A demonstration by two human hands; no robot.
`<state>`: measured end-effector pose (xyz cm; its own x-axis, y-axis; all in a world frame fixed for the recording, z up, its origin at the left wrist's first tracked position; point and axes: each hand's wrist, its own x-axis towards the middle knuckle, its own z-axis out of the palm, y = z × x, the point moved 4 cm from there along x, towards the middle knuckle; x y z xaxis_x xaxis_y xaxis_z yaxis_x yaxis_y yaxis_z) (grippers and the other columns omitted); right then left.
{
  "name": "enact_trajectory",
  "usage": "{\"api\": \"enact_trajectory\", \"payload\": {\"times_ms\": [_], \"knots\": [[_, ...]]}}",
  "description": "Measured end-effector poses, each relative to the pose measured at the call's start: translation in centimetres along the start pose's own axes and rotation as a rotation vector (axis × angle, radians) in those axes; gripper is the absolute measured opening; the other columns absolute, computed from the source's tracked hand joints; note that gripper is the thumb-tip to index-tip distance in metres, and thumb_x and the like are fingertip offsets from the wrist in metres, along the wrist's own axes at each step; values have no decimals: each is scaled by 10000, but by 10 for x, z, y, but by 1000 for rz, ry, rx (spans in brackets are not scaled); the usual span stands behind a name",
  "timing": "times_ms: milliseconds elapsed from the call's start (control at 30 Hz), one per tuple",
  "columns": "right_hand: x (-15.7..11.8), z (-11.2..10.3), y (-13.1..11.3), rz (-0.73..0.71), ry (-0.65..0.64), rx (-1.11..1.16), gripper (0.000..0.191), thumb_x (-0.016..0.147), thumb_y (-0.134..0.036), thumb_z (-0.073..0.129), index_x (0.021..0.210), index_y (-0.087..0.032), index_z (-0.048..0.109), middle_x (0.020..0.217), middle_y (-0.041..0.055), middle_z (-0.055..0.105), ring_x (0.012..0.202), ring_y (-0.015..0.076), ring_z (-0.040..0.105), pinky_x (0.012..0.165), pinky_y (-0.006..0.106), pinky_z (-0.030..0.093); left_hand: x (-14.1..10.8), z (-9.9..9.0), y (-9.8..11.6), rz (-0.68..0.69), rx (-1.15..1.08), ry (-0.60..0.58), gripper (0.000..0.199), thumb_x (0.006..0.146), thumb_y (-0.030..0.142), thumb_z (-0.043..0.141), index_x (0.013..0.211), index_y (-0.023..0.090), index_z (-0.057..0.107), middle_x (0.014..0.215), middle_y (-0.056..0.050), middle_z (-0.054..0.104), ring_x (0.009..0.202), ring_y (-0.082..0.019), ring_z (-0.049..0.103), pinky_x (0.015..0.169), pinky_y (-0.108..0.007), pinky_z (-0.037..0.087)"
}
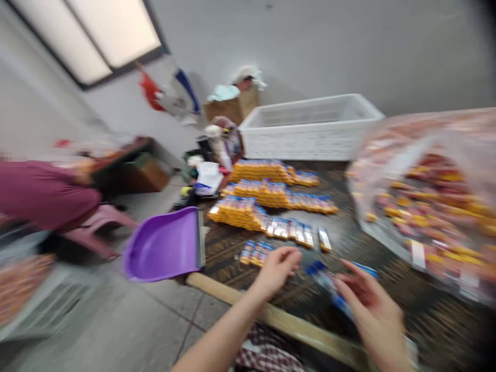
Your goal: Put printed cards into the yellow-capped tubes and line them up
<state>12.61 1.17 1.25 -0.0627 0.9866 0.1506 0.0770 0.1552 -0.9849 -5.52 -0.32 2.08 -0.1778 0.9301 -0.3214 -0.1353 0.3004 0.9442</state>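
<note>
My left hand (277, 268) hovers over the table's near side, fingers loosely curved and apart, with nothing visible in them. Just beyond it is a short row of small packets (256, 253) with blue tops and yellow ends. My right hand (372, 305) has its thumb and forefinger spread. Beside and partly under it lies a clear and blue plastic wrapper (318, 269), blurred and half hidden. Stacks of the yellow-and-blue packets (240, 213) stand farther back. A loose row with white faces (289, 228) lies before them, one packet (324, 239) apart.
A large clear bag (382, 232) of red and yellow packets fills the right side. Behind stands a white plastic crate (298, 142). A purple dustpan (166, 245) juts out at the table's left edge. A person in maroon (50, 194) is at far left near a pink stool (96, 227).
</note>
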Motion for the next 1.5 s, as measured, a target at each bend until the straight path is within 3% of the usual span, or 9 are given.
{"api": "enact_trajectory", "payload": {"times_ms": [133, 267, 433, 533, 667, 867, 1133, 1300, 1500], "knots": [[-2, -19, -3, 71, 120, 20, 339, 808, -355, 641, 1110, -209, 595, 795, 34, 649, 711, 175, 639, 673, 311, 553, 2, 44, -16, -165, -271, -150, 497, 620, 484, 758, 977, 144, 694, 822, -53, 662, 702, -141, 593, 652, -251, 461], [-2, -27, -6, 32, 73, -53, 308, 853, -303, 581, 1151, -223, 571, 841, 31, 649, 739, 163, 637, 675, 287, 551, 6, 65, -23, -137, -263, -85, 366, 539, 364, 833, 794, 123, 728, 734, -38, 677, 641, -107, 557, 627, -213, 436], [26, -87, 0, -214, 154, -721, 295, 871, -324, 544, 1148, -231, 586, 1089, 79, 612, 973, 217, 598, 839, 369, 513, 10, 61, -26, -131, -256, -14, 310, 506, 348, 851, 684, 129, 725, 666, -21, 674, 586, -91, 543, 589, -196, 429], [59, -136, 17, -173, 293, -886, 316, 835, -333, 560, 1110, -186, 614, 1072, 131, 593, 1054, 311, 528, 920, 507, 419, 10, 53, -26, -135, -271, -9, 288, 496, 330, 856, 645, 130, 713, 638, -10, 671, 570, -88, 545, 584, -192, 436], [96, -163, 33, -113, 303, -976, 356, 830, -290, 546, 1144, -130, 598, 993, 166, 625, 1007, 330, 538, 890, 479, 408, 6, 50, -29, -154, -249, -33, 284, 509, 332, 852, 649, 130, 710, 640, -16, 681, 578, -100, 565, 599, -202, 447], [97, -148, 17, -93, 246, -953, 423, 781, -181, 547, 1204, -180, 556, 927, 101, 652, 836, 254, 611, 778, 372, 474, 7, 46, -33, -166, -228, -16, 306, 482, 339, 866, 615, 122, 696, 608, -10, 671, 555, -90, 549, 577, -194, 437], [8, -78, -33, -230, 104, -451, 162, 848, -202, 562, 996, -213, 625, 908, 50, 659, 678, 150, 621, 589, 263, 522, 20, 34, -29, -320, -549, 271, 221, 588, 192, 830, 621, 104, 630, 530, 25, 592, 446, -48, 494, 456, -154, 416], [-28, -45, -49, -489, 134, -426, 317, 830, -51, 555, 1095, -221, 594, 1026, 71, 660, 957, 182, 634, 812, 306, 546, 17, 42, -26, -358, -618, 355, 107, 784, 74, 646, 689, 101, 605, 551, 17, 594, 434, -55, 520, 440, -153, 441], [-44, -25, -43, -531, 33, -413, 416, 803, -7, 539, 1163, -211, 570, 1063, 78, 659, 988, 170, 633, 855, 284, 541, 5, 49, -22, -356, -608, 321, 111, 796, 34, 607, 705, 97, 598, 557, 8, 599, 430, -65, 529, 433, -158, 454]]}}
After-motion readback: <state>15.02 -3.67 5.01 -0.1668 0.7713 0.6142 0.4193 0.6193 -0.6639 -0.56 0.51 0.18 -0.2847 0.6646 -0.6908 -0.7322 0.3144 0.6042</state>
